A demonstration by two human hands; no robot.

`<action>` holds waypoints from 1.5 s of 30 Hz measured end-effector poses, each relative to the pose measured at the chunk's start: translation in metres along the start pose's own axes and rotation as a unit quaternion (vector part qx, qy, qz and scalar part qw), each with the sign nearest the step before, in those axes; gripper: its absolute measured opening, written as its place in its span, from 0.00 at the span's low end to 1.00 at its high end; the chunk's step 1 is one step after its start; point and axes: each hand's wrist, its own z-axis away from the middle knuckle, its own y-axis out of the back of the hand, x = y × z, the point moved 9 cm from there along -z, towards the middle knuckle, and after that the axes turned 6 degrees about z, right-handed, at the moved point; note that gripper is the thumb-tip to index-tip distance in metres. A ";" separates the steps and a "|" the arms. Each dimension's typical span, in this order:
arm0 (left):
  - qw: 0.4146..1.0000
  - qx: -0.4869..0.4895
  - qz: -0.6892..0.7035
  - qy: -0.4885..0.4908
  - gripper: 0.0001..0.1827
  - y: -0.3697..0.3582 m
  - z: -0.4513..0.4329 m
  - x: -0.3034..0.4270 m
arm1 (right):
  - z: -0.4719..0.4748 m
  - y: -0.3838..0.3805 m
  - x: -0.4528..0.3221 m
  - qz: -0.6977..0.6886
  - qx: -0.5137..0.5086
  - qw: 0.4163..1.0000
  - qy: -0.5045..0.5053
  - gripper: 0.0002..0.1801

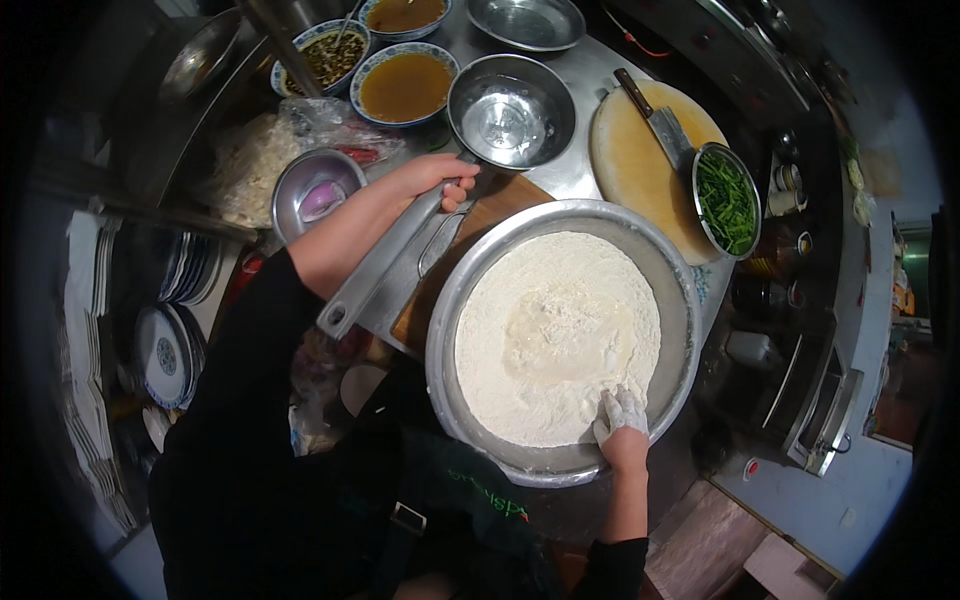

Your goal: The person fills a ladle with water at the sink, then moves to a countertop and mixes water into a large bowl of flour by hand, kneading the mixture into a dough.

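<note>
My left hand [442, 180] grips the long grey handle of a metal ladle or dipper [512, 112], whose round bowl shows water-like clear liquid, beyond the big basin. A wide metal basin [679, 300] in front of me holds white flour [480, 337] with a wet, pasty patch at its middle. Flour coats the fingers of my right hand [621, 420], which rest in the flour at the basin's near right side; whether they hold any is not plain. Under the basin's left edge lies a brown wooden board [480, 217].
A cleaver [664, 124] lies on a round chopping board [622, 150] beside a bowl of chopped greens [726, 199]. Bowls of brown liquid [405, 86] and sauce [330, 60] stand at the back left, near a small bowl with onion [321, 199]. Plates [166, 356] are stacked at left.
</note>
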 end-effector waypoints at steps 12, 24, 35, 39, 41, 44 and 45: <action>0.981 -0.117 0.055 0.146 0.09 0.012 -0.134 -0.028 | 0.002 -0.044 -0.017 -0.101 -0.123 0.974 -0.162 0.30; 0.981 0.115 -0.131 -0.082 0.16 0.088 0.006 -0.084 | -0.134 -0.006 -0.114 -0.054 0.006 0.985 0.163 0.21; 0.907 0.154 -0.286 -0.269 0.22 0.004 0.062 -0.095 | -0.069 -0.059 -0.030 -0.053 -0.232 0.971 -0.004 0.37; 0.896 0.135 -0.313 -0.285 0.23 0.000 0.060 -0.088 | -0.067 -0.036 -0.116 -0.083 -0.177 0.974 0.116 0.23; 0.893 0.139 -0.311 -0.295 0.23 0.004 0.060 -0.090 | -0.087 -0.021 -0.157 -0.001 -0.061 0.974 0.218 0.19; 0.882 0.156 -0.346 -0.281 0.23 0.004 0.061 -0.088 | -0.139 -0.042 -0.168 0.128 -0.154 0.948 0.249 0.24; 0.876 0.170 -0.361 -0.271 0.23 0.004 0.064 -0.087 | -0.155 -0.043 -0.155 0.109 -0.205 0.950 0.209 0.25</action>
